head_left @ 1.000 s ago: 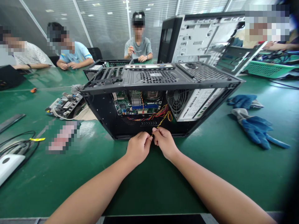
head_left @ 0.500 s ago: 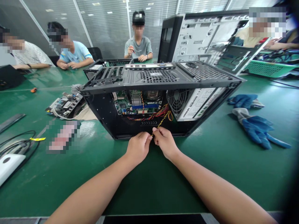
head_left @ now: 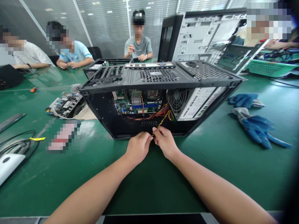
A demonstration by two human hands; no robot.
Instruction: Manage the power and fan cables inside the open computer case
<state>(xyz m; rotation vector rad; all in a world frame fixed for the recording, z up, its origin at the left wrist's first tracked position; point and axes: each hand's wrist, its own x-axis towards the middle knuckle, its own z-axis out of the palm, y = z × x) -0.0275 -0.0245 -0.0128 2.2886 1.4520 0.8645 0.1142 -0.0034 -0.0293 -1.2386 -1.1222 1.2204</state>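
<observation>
An open black computer case (head_left: 161,85) lies on the green table in front of me. Inside it are a green motherboard (head_left: 122,105), a power supply (head_left: 198,105) with a fan grille, and a bundle of red and multicoloured wires (head_left: 149,117). A twisted yellow-and-black cable (head_left: 164,120) runs from that bundle down to my hands at the case's near edge. My left hand (head_left: 140,145) pinches the cable's lower part. Close beside it, my right hand (head_left: 165,140) is closed on the same cable a little higher. The cable's end is hidden by my fingers.
Blue gloves (head_left: 257,126) lie at the right, a green basket (head_left: 272,68) behind them. A second case (head_left: 193,40) stands behind. Loose circuit parts (head_left: 65,104), a blurred flat object (head_left: 62,137), black cables (head_left: 18,137) and a white device (head_left: 10,166) are at left. Several people sit around.
</observation>
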